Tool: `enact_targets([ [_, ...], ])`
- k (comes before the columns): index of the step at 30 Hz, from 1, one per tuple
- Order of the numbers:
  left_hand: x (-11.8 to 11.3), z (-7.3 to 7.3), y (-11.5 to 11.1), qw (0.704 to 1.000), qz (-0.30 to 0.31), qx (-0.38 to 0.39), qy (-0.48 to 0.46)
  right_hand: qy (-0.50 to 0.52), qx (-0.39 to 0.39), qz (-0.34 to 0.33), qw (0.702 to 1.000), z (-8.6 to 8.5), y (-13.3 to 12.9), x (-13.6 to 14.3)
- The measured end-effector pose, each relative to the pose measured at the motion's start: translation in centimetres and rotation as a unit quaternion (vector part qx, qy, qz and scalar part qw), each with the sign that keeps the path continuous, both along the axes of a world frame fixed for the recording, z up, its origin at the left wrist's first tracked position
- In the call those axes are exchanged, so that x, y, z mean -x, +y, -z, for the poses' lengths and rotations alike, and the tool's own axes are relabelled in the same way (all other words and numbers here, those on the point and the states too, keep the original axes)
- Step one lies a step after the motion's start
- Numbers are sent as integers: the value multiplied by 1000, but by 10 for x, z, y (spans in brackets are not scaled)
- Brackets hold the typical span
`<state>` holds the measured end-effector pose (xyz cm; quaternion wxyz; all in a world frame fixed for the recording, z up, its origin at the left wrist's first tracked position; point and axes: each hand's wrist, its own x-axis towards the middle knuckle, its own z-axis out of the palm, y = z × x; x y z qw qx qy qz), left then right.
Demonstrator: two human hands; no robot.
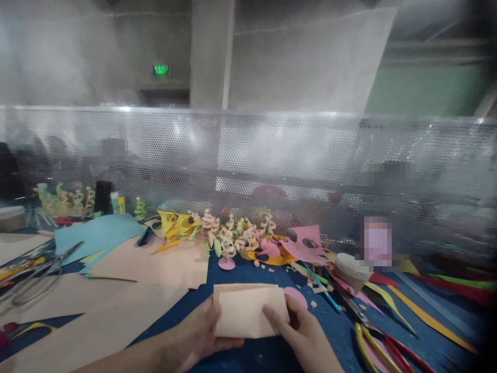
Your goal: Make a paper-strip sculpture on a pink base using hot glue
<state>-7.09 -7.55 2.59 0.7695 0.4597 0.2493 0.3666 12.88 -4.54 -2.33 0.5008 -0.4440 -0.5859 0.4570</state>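
Note:
A small folded piece of cream paper (248, 313) is held up just above the blue table surface at the bottom centre. My left hand (202, 329) grips its left edge, with some fingers underneath. At the right edge, my right hand (301, 326) pinches the paper, the thumb lying on its front face. The fold's layers show as a second edge along the top. Just behind my right fingers lies a pink paper circle (296, 297).
Large peach sheets (155, 264) and grey scissors (54, 269) lie left. Curled paper spirals (233, 233) and pink scraps (306, 243) stand behind. On the right are a tape roll (353, 269), yellow-and-red-handled scissors (373, 331) and coloured strips (435, 321). A perforated metal screen (174, 155) rises behind.

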Motion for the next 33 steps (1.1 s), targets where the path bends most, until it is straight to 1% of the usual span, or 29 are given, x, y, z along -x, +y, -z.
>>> enact_targets([
  [2,-2,1,-1,999,-17,-39,23,-7,-1,2,1000,3,-1,1],
  [4,-3,7,-1,998,-34,-51,35,-12,7,-5,1000,2,-2,1],
  [8,-3,20,4,996,-61,-32,47,-32,15,-5,999,-2,-4,2],
  [11,-3,25,7,996,-69,-17,52,-31,5,-1,1000,-4,-5,3],
  [15,-4,26,7,995,-77,-7,60,34,-21,25,999,-3,-5,5],
  [17,-4,26,7,995,-79,-4,62,77,-13,42,996,-3,-4,5],
  [19,-4,27,7,994,-83,-1,64,95,8,39,995,-4,-4,4],
  [22,-5,28,7,993,-98,8,72,82,36,3,996,-6,-4,2],
  [24,-6,28,7,991,-111,18,77,79,39,-12,996,-6,-4,2],
  [26,-6,29,8,990,-118,21,77,82,31,-10,996,-6,-4,2],
  [29,-6,29,8,991,-113,9,75,76,24,1,997,-5,-6,1],
  [33,-6,28,7,989,-117,-12,92,62,15,16,998,-10,-11,1],
])
